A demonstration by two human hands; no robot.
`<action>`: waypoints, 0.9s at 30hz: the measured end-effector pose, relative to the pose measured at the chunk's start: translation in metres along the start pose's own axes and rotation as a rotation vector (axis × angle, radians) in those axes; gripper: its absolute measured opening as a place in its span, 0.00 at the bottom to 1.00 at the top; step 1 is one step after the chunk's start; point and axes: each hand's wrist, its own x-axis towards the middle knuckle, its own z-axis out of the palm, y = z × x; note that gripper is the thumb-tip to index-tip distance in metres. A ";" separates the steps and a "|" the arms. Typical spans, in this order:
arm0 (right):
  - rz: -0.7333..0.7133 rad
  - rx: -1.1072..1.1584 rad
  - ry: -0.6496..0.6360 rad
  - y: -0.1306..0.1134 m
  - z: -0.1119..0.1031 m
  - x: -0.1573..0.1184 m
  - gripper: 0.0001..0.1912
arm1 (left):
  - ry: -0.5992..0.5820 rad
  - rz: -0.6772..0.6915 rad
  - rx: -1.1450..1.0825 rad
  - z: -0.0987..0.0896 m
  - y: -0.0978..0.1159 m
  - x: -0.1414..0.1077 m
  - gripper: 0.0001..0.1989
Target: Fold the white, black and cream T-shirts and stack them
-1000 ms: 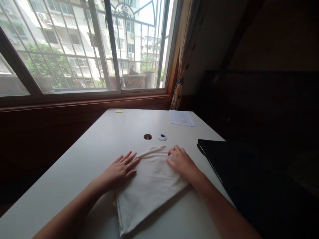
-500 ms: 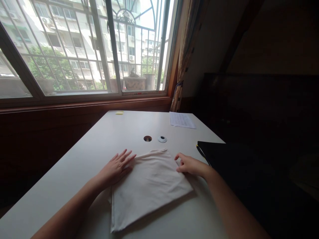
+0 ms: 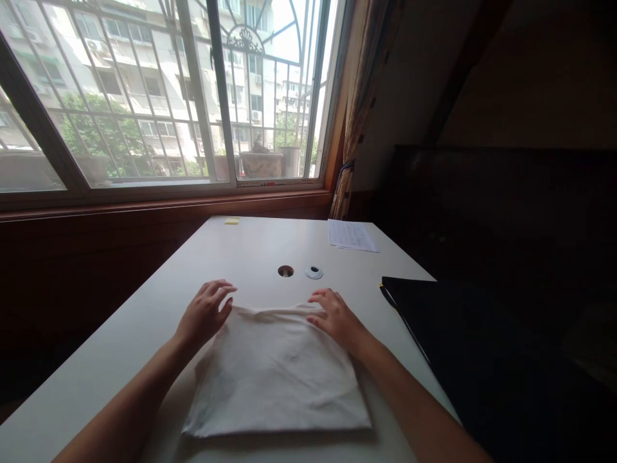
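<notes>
A folded white cloth (image 3: pixel 279 379) lies on the white table (image 3: pixel 144 321) in front of me, slightly wrinkled, its long near edge facing me. What kind of cloth item it is cannot be made out. My left hand (image 3: pixel 205 312) is at its far left corner, fingers curved and apart, the thumb close to the fabric. At the far right corner, my right hand (image 3: pixel 335 318) rests over the edge with fingers bent and spread. Neither hand visibly grips the cloth.
Beyond the cloth are a round hole (image 3: pixel 286 271) in the tabletop and a round cover (image 3: pixel 313 272). Printed papers (image 3: pixel 353 235) and a yellow note (image 3: pixel 232 220) lie at the far end. A black item (image 3: pixel 424 308) covers the right edge. A barred window stands behind.
The cloth has turned so that its near edge runs almost level. My left hand has moved left, and my right hand has shifted left along the far edge.
</notes>
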 end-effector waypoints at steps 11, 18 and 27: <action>0.194 -0.337 -0.112 0.007 0.005 0.006 0.10 | -0.250 0.426 -0.205 -0.017 0.075 0.002 0.14; 0.527 -0.452 -0.249 0.037 -0.049 -0.012 0.09 | -0.452 0.457 -0.249 -0.020 0.077 -0.001 0.23; 0.582 0.147 -0.571 0.039 -0.070 -0.018 0.18 | -0.314 0.215 -0.063 0.009 0.039 -0.006 0.13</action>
